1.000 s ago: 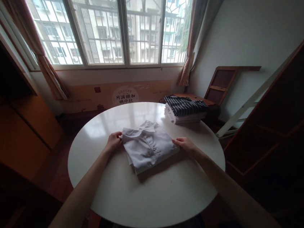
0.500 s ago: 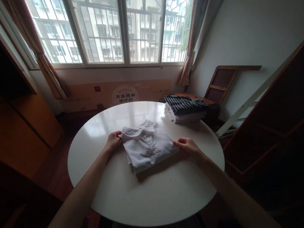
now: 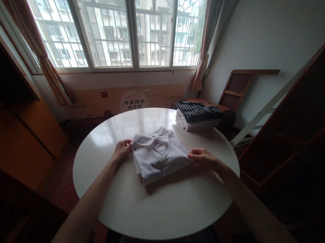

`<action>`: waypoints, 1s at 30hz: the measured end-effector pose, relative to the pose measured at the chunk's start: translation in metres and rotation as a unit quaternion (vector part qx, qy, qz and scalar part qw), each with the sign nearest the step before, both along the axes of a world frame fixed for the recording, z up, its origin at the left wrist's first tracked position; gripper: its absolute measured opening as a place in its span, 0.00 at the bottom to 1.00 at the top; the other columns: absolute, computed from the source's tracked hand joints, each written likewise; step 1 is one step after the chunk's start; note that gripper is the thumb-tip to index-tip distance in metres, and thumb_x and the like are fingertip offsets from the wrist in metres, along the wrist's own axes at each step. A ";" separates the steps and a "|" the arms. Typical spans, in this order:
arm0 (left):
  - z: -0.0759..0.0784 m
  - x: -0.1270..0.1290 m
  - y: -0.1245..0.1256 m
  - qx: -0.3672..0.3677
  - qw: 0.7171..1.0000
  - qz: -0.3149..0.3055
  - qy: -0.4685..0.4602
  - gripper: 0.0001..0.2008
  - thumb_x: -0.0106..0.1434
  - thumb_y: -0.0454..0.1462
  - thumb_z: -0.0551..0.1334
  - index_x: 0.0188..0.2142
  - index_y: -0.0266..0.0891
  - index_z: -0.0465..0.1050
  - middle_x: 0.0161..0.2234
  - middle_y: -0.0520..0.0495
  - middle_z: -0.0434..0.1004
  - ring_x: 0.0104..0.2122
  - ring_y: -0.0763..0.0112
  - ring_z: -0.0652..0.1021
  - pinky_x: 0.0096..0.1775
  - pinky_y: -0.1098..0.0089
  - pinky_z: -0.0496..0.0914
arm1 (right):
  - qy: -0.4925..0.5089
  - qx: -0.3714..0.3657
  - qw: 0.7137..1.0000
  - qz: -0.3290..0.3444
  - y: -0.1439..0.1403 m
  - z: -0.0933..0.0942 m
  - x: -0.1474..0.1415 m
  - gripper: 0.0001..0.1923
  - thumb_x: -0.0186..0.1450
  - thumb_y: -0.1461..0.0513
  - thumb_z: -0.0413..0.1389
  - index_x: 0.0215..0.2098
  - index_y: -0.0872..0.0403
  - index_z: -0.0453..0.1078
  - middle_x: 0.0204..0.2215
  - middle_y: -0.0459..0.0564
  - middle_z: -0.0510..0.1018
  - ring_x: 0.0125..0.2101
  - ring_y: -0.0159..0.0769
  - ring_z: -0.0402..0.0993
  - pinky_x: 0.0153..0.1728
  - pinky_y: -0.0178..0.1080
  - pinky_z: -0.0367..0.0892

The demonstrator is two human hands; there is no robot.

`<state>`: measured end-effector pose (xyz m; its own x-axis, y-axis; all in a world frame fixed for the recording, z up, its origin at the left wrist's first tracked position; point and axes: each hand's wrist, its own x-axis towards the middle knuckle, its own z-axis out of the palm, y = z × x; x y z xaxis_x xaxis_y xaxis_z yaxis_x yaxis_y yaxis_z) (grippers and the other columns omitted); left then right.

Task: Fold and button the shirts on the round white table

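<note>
A folded white collared shirt (image 3: 160,156) lies on the round white table (image 3: 172,213), its collar (image 3: 151,139) toward the window. My left hand (image 3: 123,148) pinches the shirt's far left corner, beside the collar. On the other side, my right hand (image 3: 202,156) grips the near right corner between thumb and fingers. Buttons run down the middle of the shirt's front, and its cloth has soft wrinkles there. The undersides of both pinched corners are hidden.
At the table's far right edge sits a stack of folded clothes (image 3: 198,114), a black one with white stripes on top of white ones. A wooden chair (image 3: 234,88) stands behind it. A dark wooden panel (image 3: 297,134) leans along the right, and orange-brown cabinets (image 3: 16,144) line the left.
Both hands have shifted slightly to the right, and the shirt's upper edge and right corner have moved with them. The stack of clothes has stayed in place.
</note>
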<state>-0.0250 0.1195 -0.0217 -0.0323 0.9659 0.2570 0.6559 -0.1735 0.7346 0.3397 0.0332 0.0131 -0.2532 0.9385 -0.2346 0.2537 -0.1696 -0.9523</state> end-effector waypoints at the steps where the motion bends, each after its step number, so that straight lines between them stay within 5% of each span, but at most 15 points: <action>1: 0.000 0.000 0.000 -0.003 1.000 0.002 0.007 0.16 0.49 0.41 0.58 0.34 0.35 0.76 0.23 0.49 0.74 0.23 0.71 0.70 0.28 0.73 0.63 | -0.006 0.008 1.000 0.000 0.001 -0.001 0.000 0.20 0.48 0.50 0.61 0.25 0.57 0.64 0.17 0.41 0.65 0.16 0.23 0.59 0.17 0.30 0.52; 6: 0.007 0.008 -0.011 0.022 0.997 0.063 0.049 0.13 0.50 0.37 0.57 0.33 0.35 0.75 0.31 0.45 0.74 0.28 0.70 0.72 0.34 0.71 0.66 | -0.066 0.079 0.994 -0.025 0.006 -0.007 0.000 0.20 0.48 0.49 0.60 0.25 0.58 0.68 0.19 0.44 0.68 0.19 0.26 0.60 0.20 0.31 0.55; 10: 0.020 0.020 -0.043 0.024 0.989 0.137 0.051 0.13 0.55 0.38 0.54 0.34 0.34 0.72 0.34 0.42 0.71 0.32 0.67 0.72 0.37 0.69 0.66 | -0.096 0.092 0.990 -0.036 0.002 -0.007 -0.001 0.21 0.49 0.48 0.59 0.26 0.59 0.70 0.21 0.46 0.70 0.21 0.28 0.63 0.23 0.32 0.57; 14: 0.029 0.030 -0.097 -0.059 0.996 0.036 0.049 0.17 0.58 0.46 0.50 0.29 0.37 0.70 0.29 0.45 0.72 0.32 0.64 0.73 0.34 0.67 0.66 | -0.080 0.068 0.994 -0.012 -0.012 -0.005 -0.003 0.21 0.50 0.48 0.58 0.27 0.58 0.71 0.22 0.47 0.71 0.22 0.29 0.63 0.23 0.32 0.57; 19: 0.022 0.032 -0.146 -0.107 0.993 -0.041 -0.030 0.22 0.48 0.53 0.60 0.34 0.38 0.70 0.35 0.44 0.73 0.33 0.64 0.74 0.33 0.68 0.68 | -0.040 0.041 0.998 0.012 -0.026 -0.003 -0.010 0.19 0.50 0.48 0.59 0.25 0.57 0.70 0.20 0.45 0.70 0.22 0.28 0.63 0.23 0.31 0.56; 30: 0.012 0.037 -0.153 -0.075 0.987 -0.028 -0.140 0.18 0.53 0.50 0.57 0.27 0.37 0.70 0.38 0.43 0.74 0.35 0.64 0.75 0.34 0.69 0.69 | 0.016 0.000 0.998 -0.063 -0.024 -0.010 -0.014 0.23 0.45 0.47 0.61 0.26 0.58 0.68 0.21 0.46 0.71 0.20 0.29 0.64 0.22 0.32 0.59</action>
